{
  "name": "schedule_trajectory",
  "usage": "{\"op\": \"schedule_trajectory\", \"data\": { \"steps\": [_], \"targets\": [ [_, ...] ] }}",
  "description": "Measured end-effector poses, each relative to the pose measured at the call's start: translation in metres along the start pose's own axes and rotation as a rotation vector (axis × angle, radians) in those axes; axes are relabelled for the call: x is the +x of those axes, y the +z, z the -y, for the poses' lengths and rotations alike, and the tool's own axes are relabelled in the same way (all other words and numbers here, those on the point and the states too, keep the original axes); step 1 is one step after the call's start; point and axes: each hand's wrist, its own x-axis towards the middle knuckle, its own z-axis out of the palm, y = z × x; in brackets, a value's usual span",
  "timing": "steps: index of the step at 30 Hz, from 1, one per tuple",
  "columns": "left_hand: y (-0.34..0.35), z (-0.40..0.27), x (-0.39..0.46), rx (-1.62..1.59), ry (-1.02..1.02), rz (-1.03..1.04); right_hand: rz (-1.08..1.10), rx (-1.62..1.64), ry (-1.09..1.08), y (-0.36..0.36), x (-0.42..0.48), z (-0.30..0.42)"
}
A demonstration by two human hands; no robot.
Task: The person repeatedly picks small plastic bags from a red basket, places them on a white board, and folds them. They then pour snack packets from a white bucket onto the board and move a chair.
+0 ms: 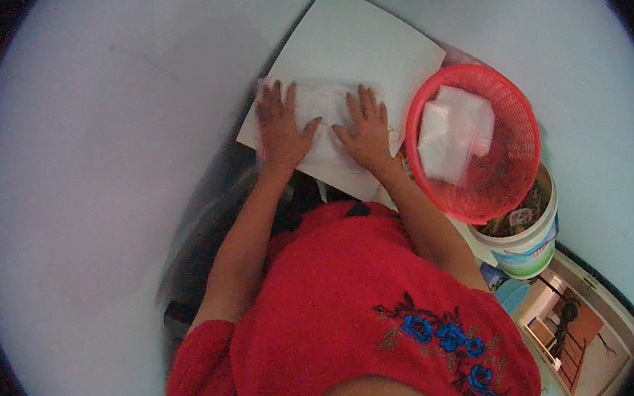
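Observation:
Both palms press flat on a thin, translucent plastic sheet or bag (325,98) that lies across a white board (357,39). My left hand (283,120) rests on the sheet's left part, fingers spread and thumb turned inward. On its right part lies my right hand (366,124), also with spread fingers, its thumb pointing at the left one. Neither hand grasps anything. Just right of the board, a red plastic basket (505,185) holds a loose pile of folded translucent plastic bags (451,130).
A white bucket (541,252) with mixed scraps stands partly under the basket's lower right side. Pale walls (102,153) close in on the left and beyond the board. A doorway (580,336) opens at lower right. Dark items (208,234) lie beside my left forearm.

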Motion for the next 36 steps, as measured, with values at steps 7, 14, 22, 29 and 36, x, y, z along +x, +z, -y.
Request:
{"op": "schedule_trajectory", "data": {
  "steps": [7, 14, 22, 29, 36],
  "targets": [
    [-0.007, 0.047, 0.003, -0.020, -0.440, 0.229, -0.251, 0.139, 0.400, -0.020, 0.007, -0.022],
    [0.026, 0.072, 0.016, -0.140, -0.517, 0.295, -0.075, 0.201, 0.574, -0.006, 0.019, -0.035],
    [-0.005, 0.064, 0.025, -0.342, -0.539, 0.288, -0.025, 0.274, 0.683, -0.018, 0.027, -0.023],
    [-0.011, 0.057, 0.017, -0.869, -0.573, 0.264, 0.045, 0.224, 0.658, -0.019, 0.028, -0.024],
    [-0.054, 0.031, 0.020, -0.903, -0.416, 0.330, -0.182, 0.288, 0.368, -0.019, 0.017, -0.045]
  ]
}}
